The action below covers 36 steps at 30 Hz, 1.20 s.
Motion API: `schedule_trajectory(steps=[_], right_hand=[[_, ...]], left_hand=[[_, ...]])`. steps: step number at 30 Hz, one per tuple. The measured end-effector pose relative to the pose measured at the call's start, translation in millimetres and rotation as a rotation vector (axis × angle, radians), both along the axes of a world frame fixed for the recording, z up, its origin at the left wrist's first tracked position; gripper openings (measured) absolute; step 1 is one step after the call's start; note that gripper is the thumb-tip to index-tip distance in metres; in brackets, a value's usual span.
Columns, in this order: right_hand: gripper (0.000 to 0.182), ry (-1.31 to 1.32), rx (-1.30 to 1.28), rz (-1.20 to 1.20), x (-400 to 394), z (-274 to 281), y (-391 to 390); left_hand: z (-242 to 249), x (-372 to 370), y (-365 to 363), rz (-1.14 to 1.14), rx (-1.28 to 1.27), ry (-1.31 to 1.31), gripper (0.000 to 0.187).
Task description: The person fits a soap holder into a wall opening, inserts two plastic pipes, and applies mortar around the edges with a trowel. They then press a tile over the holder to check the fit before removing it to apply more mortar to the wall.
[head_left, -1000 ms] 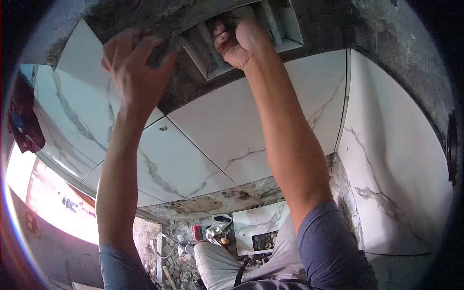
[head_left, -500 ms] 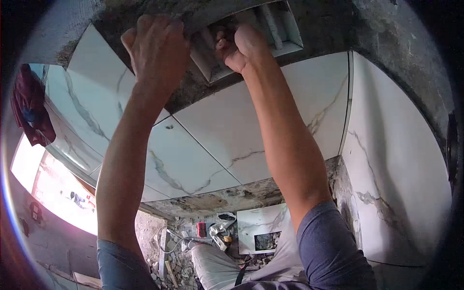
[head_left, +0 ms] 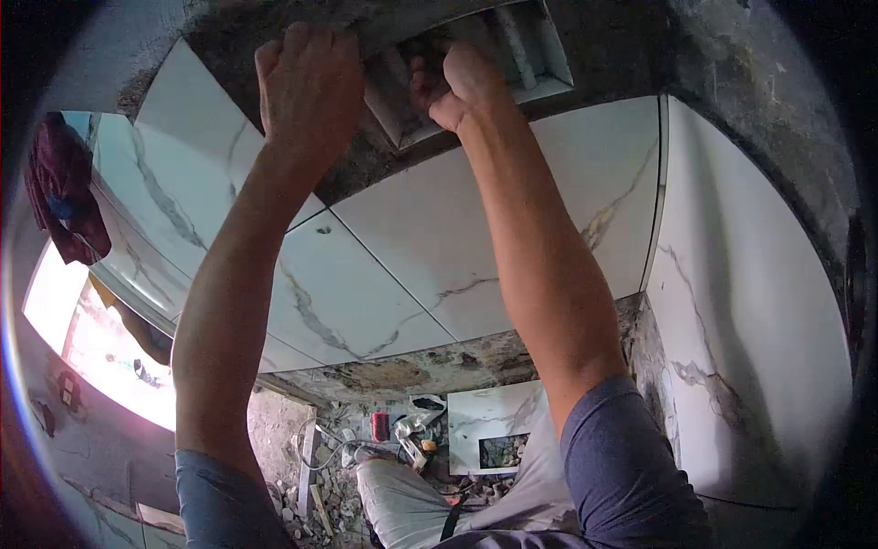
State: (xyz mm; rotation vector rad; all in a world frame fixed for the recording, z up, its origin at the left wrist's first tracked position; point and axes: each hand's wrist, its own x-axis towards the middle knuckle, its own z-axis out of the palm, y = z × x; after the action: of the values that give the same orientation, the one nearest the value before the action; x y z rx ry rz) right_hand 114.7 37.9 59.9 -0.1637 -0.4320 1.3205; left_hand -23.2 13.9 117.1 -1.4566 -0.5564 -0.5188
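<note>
A white recessed frame (head_left: 540, 55) with slats sits in rough grey mortar (head_left: 366, 169) at the top of the wall. My right hand (head_left: 457, 78) reaches into the frame with its fingers curled around a slat. My left hand (head_left: 311, 82) is closed into a fist on the frame's left edge; that edge is hidden behind it. Both arms are raised. White marble-look tiles (head_left: 421, 247) cover the wall below the mortar band.
More marble tiles (head_left: 750, 302) line the right wall at the corner. On the rubble floor below lie a cut tile with a rectangular hole (head_left: 494, 439), a red item (head_left: 380, 425) and cables. A dark red cloth (head_left: 59, 192) hangs at left above a bright opening (head_left: 91, 348).
My left hand has moved right and up from the mortar to the frame's left edge and closed into a fist. My right hand has stayed in the frame.
</note>
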Motion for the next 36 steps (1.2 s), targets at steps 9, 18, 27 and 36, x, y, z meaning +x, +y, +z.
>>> schedule_trajectory(steps=[9, 18, 27, 36], right_hand=[[0.021, -0.04, 0.069, -0.009, 2, 0, 3], [0.02, -0.048, 0.115, -0.021, 1, -1, 2], [0.019, -0.013, 0.149, 0.003, 1, -1, 1], [0.02, -0.11, 0.073, -0.075, -3, 3, -5]], left_hand=[[0, 0, 0, 0.013, -0.022, -0.011, 0.016], [-2, -5, 6, -0.056, -0.021, -0.008, 0.019], [3, -26, 0, -0.202, -0.191, -0.222, 0.031], [24, -43, 24, -0.49, -0.643, -0.42, 0.035]])
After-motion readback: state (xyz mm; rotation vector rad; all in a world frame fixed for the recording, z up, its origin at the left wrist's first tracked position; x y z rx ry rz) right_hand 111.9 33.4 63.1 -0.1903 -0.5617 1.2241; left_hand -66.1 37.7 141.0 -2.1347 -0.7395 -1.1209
